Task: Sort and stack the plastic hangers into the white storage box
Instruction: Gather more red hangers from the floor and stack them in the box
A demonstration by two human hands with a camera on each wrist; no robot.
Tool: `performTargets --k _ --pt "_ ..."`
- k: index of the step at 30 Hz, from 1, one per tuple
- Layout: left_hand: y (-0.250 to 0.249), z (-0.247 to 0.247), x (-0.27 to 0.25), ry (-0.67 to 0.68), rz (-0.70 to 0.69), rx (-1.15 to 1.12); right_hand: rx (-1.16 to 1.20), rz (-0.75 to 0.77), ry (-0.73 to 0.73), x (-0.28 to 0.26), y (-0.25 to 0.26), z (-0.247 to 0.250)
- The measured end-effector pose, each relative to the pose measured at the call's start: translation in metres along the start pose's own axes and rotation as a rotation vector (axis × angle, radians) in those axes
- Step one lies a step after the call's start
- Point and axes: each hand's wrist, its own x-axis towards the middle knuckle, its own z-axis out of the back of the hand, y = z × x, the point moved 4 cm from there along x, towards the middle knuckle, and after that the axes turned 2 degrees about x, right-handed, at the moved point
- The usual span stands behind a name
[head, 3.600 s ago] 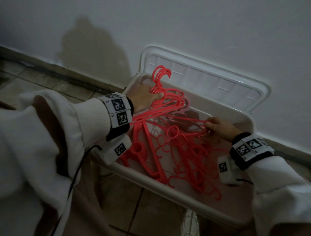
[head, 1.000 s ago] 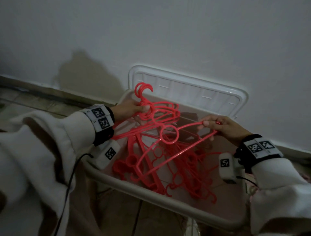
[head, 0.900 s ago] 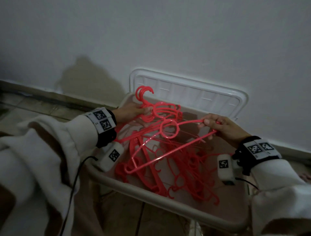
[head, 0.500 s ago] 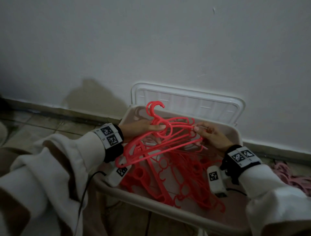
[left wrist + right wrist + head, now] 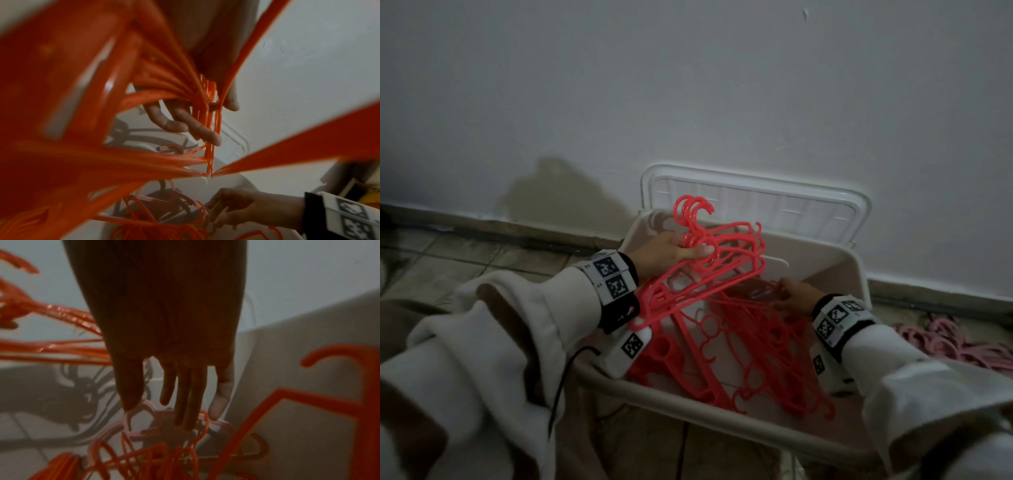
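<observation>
Dim room, white wall, tiled floor. Left hand grips red hanger bunch over white box; right hand fingers straight, reaching loose hangers. Pink hangers on floor.

No legible text anywhere; only square coded markers on the wrist bands.

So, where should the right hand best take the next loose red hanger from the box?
Probably at its neck, just under the hook, coming from above. The loose hangers lie tangled and flat in the white box; the left hand grips its bundle there too.
</observation>
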Motion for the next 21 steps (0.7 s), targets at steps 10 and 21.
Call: performTargets --k 10,21 --pt "-0.008 -0.003 -0.001 -0.095 -0.17 -0.046 1.153 0.154 0.3 -0.006 0.08 -0.007" --pt "0.004 -0.019 -0.005 -0.025 -0.13 -0.146 0.999 0.148 -0.043 0.003 0.079 0.004"
